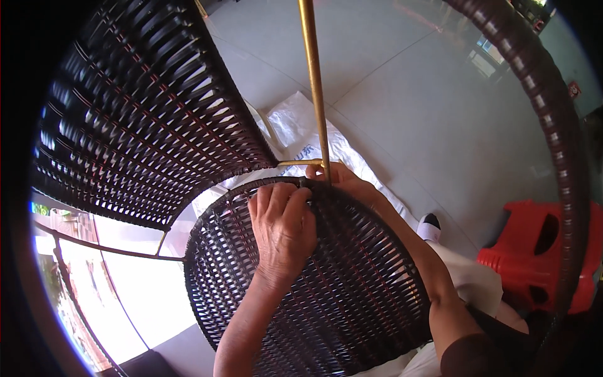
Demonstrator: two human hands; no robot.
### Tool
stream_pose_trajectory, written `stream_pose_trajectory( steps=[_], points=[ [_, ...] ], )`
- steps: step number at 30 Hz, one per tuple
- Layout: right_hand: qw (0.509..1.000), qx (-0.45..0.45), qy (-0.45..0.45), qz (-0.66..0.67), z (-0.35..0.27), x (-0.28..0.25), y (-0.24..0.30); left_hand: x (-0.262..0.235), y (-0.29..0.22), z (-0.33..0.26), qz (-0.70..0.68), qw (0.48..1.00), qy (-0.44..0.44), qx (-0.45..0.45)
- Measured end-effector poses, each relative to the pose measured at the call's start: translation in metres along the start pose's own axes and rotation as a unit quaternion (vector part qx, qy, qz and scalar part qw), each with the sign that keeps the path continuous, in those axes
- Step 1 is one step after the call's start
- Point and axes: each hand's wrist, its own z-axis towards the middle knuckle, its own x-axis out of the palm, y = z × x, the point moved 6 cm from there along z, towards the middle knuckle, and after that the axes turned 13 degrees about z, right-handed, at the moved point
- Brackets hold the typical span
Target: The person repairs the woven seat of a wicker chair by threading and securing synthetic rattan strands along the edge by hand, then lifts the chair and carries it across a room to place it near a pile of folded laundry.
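Woven seat, dark wicker, round, hands gripping rim

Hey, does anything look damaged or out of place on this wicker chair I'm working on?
Nothing looks damaged. The dark woven seat is even and unbroken. Both hands, left and right, press at its far rim beside the brass bar.

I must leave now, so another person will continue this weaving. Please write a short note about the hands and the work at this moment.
Left hand: fingers curled over the far rim of the round woven seat, pressing the dark strands.
Right hand: at the same rim, beside the gold metal rod; its grip is mostly hidden.
Done: the seat and the woven backrest look fully woven.
Left: the rim where seat meets rod.
Nearby: red plastic stool on the right.
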Motion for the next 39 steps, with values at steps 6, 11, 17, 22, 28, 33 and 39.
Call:
stream_pose_trajectory(
  steps=[6,11,17,22,28,33,39],
  points=[
    [0.997,0.015,-0.004,-0.076,0.010,-0.009,-0.005,0.002,0.004,-0.010,-0.019,1.000,-0.017,-0.011],
    [0.984,0.039,0.003,-0.172,0.008,-0.007,0.014,0.006,-0.003,-0.010,0.021,0.998,-0.059,-0.022],
    [0.901,0.200,-0.174,-0.344,0.001,-0.013,0.043,0.009,0.022,-0.023,-0.190,0.967,-0.057,-0.160],
    [0.887,0.126,-0.272,-0.351,-0.012,-0.011,0.061,0.020,0.016,-0.022,-0.236,0.951,-0.035,-0.196],
    [0.755,-0.154,-0.412,-0.487,-0.060,0.045,0.073,0.017,0.008,-0.019,-0.175,0.952,-0.052,-0.246],
    [0.484,-0.177,-0.435,-0.738,-0.091,0.098,0.008,0.023,0.005,-0.019,-0.141,0.940,-0.059,-0.305],
    [0.327,-0.152,-0.393,-0.846,-0.089,0.110,-0.019,0.025,-0.016,-0.009,-0.077,0.959,-0.080,-0.261]
  ],
)
